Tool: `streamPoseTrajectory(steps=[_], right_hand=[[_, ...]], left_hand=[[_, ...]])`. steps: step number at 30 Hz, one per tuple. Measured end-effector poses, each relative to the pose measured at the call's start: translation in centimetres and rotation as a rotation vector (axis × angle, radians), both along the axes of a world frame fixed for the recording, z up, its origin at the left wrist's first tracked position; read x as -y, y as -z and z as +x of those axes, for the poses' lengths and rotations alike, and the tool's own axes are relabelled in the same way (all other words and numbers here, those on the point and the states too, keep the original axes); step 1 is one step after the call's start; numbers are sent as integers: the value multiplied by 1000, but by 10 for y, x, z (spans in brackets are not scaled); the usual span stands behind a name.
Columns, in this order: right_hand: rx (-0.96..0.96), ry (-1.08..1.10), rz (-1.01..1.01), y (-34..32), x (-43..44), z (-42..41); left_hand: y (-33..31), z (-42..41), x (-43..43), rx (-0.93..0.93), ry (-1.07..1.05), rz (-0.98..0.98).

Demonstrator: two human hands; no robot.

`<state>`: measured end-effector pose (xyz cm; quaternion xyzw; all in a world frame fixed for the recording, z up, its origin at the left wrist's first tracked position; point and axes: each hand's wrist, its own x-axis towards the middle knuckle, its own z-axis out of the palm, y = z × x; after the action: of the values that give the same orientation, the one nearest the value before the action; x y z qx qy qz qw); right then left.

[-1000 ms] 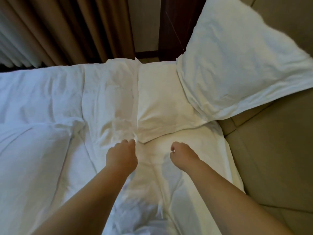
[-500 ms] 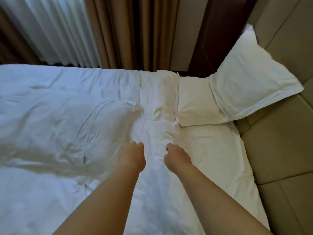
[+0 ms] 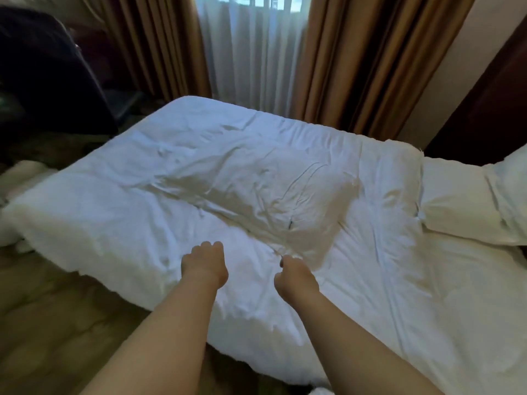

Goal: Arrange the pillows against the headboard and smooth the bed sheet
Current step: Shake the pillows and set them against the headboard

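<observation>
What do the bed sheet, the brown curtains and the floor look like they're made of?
Bed sheet: white matte woven fabric, probably cotton; it creases sharply. Brown curtains: heavy opaque cloth hanging in deep folds. Floor: looks like brown wood or laminate, too blurred to be sure.

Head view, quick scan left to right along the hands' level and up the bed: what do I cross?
Wooden floor → left hand → right hand → rumpled bed sheet → flat pillow → second pillow at the right edge.
</observation>
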<state>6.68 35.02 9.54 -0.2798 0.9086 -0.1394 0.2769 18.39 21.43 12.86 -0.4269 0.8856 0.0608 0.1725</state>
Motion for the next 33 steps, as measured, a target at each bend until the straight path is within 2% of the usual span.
streamPoseTrajectory(steps=[6,11,15,23,27,30,33], right_hand=[[-24,-57,16,6,39,21],[-49,-82,57,29,56,6],[-90,-123,131,61,80,-19],[-96,-101,115,136,194,-104],[-71,-136,277,183,238,-138],[-177,-99,389,218,263,-152],[-365,-154,426,242,279,-163]], left_hand=[[6,38,38,31,-51,-14],[29,25,61,38,-17,17],[54,-8,96,28,66,47],[136,-112,206,132,229,43],[188,-167,258,143,407,-25],[221,-200,284,138,477,-40],[253,-219,298,182,513,-15]])
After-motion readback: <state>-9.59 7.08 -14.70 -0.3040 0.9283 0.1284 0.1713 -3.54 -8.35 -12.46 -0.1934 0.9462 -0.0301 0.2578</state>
